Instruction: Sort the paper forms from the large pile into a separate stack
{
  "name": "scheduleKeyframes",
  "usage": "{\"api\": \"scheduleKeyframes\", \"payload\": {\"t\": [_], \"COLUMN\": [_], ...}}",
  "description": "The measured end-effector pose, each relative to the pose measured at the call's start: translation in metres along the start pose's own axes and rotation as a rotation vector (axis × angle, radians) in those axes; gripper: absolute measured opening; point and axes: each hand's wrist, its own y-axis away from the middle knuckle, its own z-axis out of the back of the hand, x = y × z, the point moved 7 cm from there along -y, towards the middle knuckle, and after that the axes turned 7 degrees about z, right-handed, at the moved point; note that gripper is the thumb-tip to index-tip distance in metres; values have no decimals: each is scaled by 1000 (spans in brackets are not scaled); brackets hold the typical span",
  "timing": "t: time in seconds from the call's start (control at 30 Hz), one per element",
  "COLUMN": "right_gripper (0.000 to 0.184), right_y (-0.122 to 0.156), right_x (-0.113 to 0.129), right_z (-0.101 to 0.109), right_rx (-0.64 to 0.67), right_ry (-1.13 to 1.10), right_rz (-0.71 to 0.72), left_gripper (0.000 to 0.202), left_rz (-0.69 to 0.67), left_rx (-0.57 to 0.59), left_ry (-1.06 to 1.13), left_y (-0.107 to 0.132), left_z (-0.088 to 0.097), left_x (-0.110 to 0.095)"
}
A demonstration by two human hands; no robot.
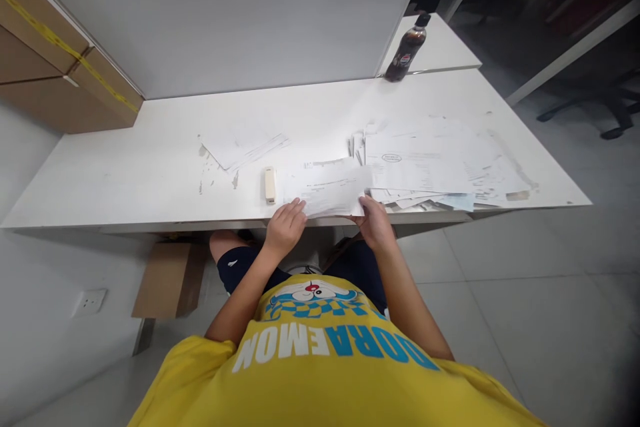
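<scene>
A small bundle of white printed sheets lies at the near edge of the white desk. My left hand grips its lower left corner with curled fingers. My right hand pinches its lower right corner. A cream stapler lies just left of the bundle, a short way from my left hand. A wide, loose pile of papers spreads to the right of the bundle, close to my right hand.
A few more sheets lie farther back on the left. A dark cola bottle stands at the back by the white partition. Cardboard boxes sit at the far left, and another box under the desk.
</scene>
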Motion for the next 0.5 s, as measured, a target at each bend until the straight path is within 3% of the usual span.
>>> {"api": "scheduleKeyframes", "payload": {"t": [0.2,0.37,0.5], "right_gripper": [31,23,22], "right_y": [2,0,2], "right_x": [0,-2,-3], "right_z": [-3,-2,-4], "right_rx": [-18,5,12], "right_ry": [-4,-29,-54], "right_rz": [1,8,-20], "left_gripper": [16,31,36], "left_rz": [-103,-55,-44], "left_rx": [185,205,149], "left_ry": [-72,-63,-44], "left_y": [5,11,16], "left_z": [-23,-21,-11], "left_x": [-2,9,14]}}
